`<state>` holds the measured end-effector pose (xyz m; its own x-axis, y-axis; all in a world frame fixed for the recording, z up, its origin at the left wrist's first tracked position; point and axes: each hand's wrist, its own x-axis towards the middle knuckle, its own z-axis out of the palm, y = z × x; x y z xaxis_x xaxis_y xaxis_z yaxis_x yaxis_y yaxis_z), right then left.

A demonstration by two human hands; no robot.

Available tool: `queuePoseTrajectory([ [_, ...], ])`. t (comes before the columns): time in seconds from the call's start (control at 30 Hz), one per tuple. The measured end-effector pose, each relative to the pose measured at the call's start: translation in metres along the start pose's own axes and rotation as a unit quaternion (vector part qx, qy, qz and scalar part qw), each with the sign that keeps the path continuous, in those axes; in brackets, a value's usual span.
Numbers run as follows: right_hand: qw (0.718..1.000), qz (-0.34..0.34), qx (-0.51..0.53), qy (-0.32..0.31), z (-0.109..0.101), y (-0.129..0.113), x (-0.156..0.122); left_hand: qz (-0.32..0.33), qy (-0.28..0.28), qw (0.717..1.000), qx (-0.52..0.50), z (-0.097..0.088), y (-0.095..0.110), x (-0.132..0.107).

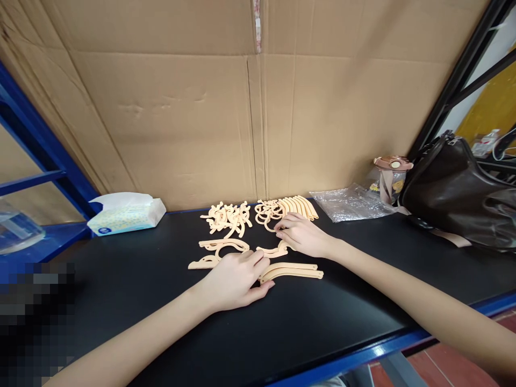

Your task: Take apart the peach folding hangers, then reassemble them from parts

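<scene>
Several beige folding-hanger parts lie on the black table (363,301). My left hand (237,274) is low over the front parts, its fingers curled and its thumb below, closed round the left end of a pair of curved hanger arms (294,270). Left of that hand are more hanger arms (226,243) and part of a ring-shaped hook. Beyond it is a short curved piece (268,252). My right hand (302,235) has its fingers bent down at the edge of a ring-shaped hook (264,219); its fingertips are partly hidden. A heap of small connector pieces (228,216) lies at the back.
A row of hanger arms (300,207) lies behind my right hand. At back right are a clear plastic bag (346,204), a bottle (391,174) and a dark handbag (463,193). A tissue pack (127,215) sits at back left. Cardboard (181,123) stands behind the table.
</scene>
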<state>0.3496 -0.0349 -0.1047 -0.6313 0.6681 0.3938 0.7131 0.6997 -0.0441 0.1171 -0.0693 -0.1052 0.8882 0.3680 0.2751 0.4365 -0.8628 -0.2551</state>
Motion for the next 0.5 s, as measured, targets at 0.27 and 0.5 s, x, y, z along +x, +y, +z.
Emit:
queuePoseTrajectory([
  [0.27,1.0,0.011,0.008,-0.009,0.0049,0.0052,0.0001,0.003,0.008,1.0,0.009,-0.0006,-0.0005,-0.0001],
  [0.5,1.0,0.017,-0.014,-0.007,0.0081,0.0096,0.0013,0.002,0.008,1.0,0.0,-0.0018,0.0004,0.0009],
])
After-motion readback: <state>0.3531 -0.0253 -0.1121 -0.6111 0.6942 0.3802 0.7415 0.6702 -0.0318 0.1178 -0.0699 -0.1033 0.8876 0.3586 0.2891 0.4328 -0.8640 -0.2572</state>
